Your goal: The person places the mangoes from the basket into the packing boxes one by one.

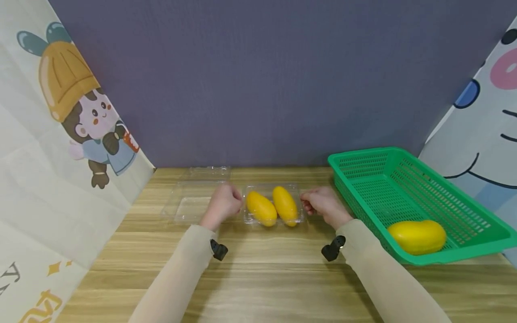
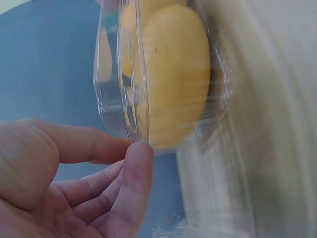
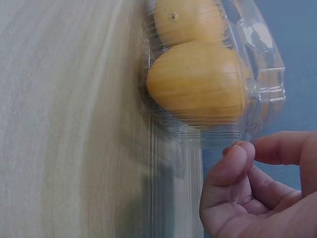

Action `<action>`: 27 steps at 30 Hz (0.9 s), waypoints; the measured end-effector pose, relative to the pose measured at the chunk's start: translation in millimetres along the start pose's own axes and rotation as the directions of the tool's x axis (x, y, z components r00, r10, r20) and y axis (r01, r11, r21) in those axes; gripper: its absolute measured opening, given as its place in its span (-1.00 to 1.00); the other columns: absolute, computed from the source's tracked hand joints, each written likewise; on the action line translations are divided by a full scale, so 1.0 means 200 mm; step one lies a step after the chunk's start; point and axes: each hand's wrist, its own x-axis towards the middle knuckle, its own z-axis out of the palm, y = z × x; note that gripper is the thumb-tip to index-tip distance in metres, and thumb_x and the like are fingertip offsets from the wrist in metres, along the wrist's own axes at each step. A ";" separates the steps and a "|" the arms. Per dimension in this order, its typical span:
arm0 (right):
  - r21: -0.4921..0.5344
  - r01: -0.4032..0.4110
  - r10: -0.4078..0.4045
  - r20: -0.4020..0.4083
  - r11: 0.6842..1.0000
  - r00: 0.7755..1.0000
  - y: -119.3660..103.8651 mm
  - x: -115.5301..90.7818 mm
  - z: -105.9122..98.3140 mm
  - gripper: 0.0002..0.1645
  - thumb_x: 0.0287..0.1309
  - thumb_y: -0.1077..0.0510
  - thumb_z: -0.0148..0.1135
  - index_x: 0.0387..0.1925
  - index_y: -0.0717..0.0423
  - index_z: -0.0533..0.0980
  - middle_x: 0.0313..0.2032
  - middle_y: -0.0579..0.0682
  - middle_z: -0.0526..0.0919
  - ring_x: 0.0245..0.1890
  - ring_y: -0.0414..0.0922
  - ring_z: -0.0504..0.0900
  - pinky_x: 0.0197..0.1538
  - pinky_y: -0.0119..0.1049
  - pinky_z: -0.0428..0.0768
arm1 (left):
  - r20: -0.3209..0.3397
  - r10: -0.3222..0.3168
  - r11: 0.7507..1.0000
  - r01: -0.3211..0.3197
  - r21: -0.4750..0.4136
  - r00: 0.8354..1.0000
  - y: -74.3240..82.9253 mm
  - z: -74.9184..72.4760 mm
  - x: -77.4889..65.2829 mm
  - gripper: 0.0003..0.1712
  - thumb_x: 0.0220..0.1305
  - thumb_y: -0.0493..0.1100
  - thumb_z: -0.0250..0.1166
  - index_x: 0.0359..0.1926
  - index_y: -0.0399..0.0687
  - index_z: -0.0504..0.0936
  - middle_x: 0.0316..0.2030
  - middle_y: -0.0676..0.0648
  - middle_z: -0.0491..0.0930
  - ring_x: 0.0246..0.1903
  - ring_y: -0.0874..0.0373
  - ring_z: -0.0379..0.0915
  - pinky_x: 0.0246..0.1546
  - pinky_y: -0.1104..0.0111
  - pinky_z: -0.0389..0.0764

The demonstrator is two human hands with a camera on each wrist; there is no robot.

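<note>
A clear plastic clamshell box (image 1: 251, 220) sits on the table between the two hands, its lid down over two yellow mango-like fruits (image 1: 261, 208). At the box's left side, my left hand (image 1: 226, 203) pinches the rim between thumb and forefinger, which the left wrist view shows closely. Opposite it, my right hand (image 1: 323, 204) has thumb and forefinger pinched together at the right end of the rim. The lid (image 3: 272, 82) bulges above the fruits in the right wrist view. Parts of both rims are hard to see through the clear plastic.
Left of the left hand lies another clear plastic box (image 1: 190, 204) with its lid folded back. A green mesh basket (image 1: 355, 197) stands on the right with one yellow fruit (image 1: 418, 237) in it. Behind the wooden table (image 1: 258, 278) rises a dark wall (image 1: 258, 85).
</note>
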 end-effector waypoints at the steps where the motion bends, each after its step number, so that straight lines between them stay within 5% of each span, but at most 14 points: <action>1: 0.001 0.000 0.000 -0.002 1.000 1.000 0.00 0.00 0.00 -0.76 0.35 0.24 0.15 -0.27 0.44 0.53 -0.57 -0.03 0.50 -0.58 -0.20 0.44 -0.49 -0.42 0.50 | 0.005 0.001 1.000 -0.001 -0.005 1.000 0.00 0.00 -0.01 -0.86 0.15 -0.39 0.22 -0.27 -0.26 0.67 -0.47 -0.10 0.63 -0.43 0.02 0.54 -0.38 0.27 0.54; 14: 0.017 -0.011 0.011 -0.009 1.000 1.000 0.01 0.01 0.01 -0.75 0.35 0.24 0.11 -0.38 0.38 0.51 -0.61 -0.05 0.47 -0.60 -0.21 0.42 -0.51 -0.43 0.48 | 0.091 -0.048 0.987 0.061 -0.151 0.995 -0.04 0.02 -0.15 -0.87 0.23 -0.38 0.22 -0.39 -0.30 0.70 -0.53 -0.11 0.65 -0.51 0.09 0.60 -0.34 0.28 0.66; 20: 0.024 -0.014 0.014 -0.017 1.000 1.000 0.01 0.01 0.01 -0.77 0.34 0.25 0.12 -0.38 0.37 0.51 -0.61 -0.06 0.46 -0.61 -0.22 0.42 -0.52 -0.44 0.49 | 0.169 -0.054 0.939 0.107 -0.326 0.984 -0.06 0.02 -0.18 -0.88 0.24 -0.41 0.23 -0.26 -0.43 0.67 -0.38 -0.22 0.65 -0.48 0.07 0.63 -0.29 0.23 0.72; 27: 0.021 -0.015 0.015 -0.014 1.000 1.000 0.01 0.00 0.02 -0.77 0.35 0.25 0.12 -0.38 0.37 0.51 -0.61 -0.06 0.46 -0.61 -0.23 0.42 -0.52 -0.44 0.50 | 0.233 -0.076 0.893 0.171 -0.417 0.969 -0.08 0.03 -0.20 -0.84 0.23 -0.41 0.25 -0.19 -0.47 0.61 -0.31 -0.28 0.63 -0.38 -0.01 0.64 -0.26 0.26 0.72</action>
